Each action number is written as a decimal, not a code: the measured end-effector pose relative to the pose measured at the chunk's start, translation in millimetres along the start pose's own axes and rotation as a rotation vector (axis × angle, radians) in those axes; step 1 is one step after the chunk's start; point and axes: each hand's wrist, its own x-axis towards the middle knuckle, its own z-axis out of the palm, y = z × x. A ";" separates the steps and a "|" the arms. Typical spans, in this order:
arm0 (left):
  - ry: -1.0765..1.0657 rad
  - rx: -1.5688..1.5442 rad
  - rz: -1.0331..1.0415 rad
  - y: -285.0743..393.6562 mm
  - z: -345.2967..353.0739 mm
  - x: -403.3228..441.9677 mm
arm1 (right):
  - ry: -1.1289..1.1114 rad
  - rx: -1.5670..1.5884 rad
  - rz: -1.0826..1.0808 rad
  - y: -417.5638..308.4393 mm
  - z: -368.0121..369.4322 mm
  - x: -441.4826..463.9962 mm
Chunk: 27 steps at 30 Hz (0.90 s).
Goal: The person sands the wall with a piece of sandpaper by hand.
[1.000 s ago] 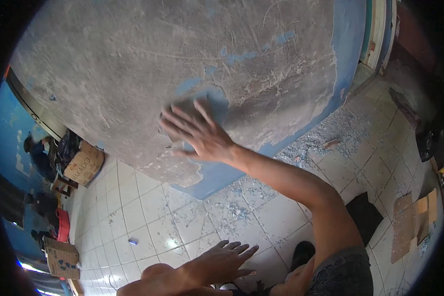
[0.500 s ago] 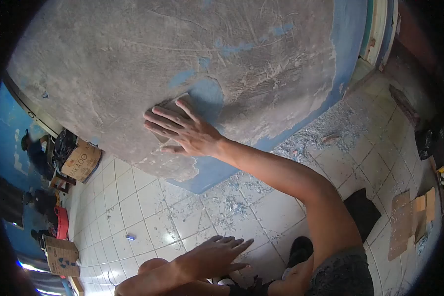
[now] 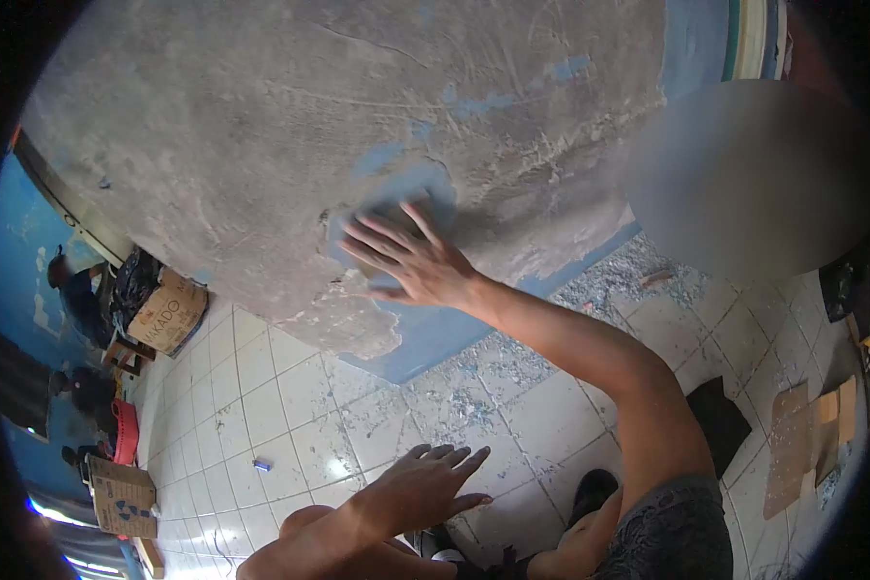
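Across the far side, I've got one big grey wall [image 3: 261,145], rough and scuffed, blue paint showing in patches and along the lower edge. Next down: pale tiled floor [image 3: 271,416], with flaky debris [image 3: 638,266] near the wall's foot. Blurred disc [image 3: 754,179] on the right; can't tell what's behind it. Far left, a person in a cap [image 3: 79,295] by a printed carton [image 3: 169,317]. Near right, flattened cardboard [image 3: 790,454] and a dark sheet [image 3: 718,422].

Right hand [image 3: 435,271]: wide, fingers spread flat over a thin pad [image 3: 394,213], pinning it to the wall on the blue patch left of centre. Left hand [image 3: 420,491]: near side, fingers loosely apart, holding nothing I can see, well clear of the wall.

Pad read, my judgement: light, fairly stiff, not fragile, face probably grabby; dust could make the back slippery. Best hold is fingers fanned across the back, even pressure; a corner pinch would let it tip. Its edges are mostly hidden and soft with blur, so I can't confirm thickness or material.

Smallest: little blue item [image 3: 261,466] on the tiles, near left, well apart from both hands.
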 end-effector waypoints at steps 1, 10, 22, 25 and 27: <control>0.001 0.010 -0.016 1.1 -0.4 -2.7 | -0.027 0.034 -0.022 -5.7 18.2 -31.3; -0.043 0.056 0.008 9.1 -0.2 -5.1 | -0.068 0.053 0.089 14.4 -21.3 13.1; -0.004 0.096 0.012 13.7 1.2 -6.0 | 0.013 0.165 0.161 25.1 -19.8 12.0; 0.016 0.135 -0.028 13.2 0.9 -11.1 | -0.057 0.154 0.111 11.2 16.5 -45.4; 0.021 0.173 -0.056 12.2 0.9 -9.6 | -0.037 0.142 0.078 14.0 25.3 -53.6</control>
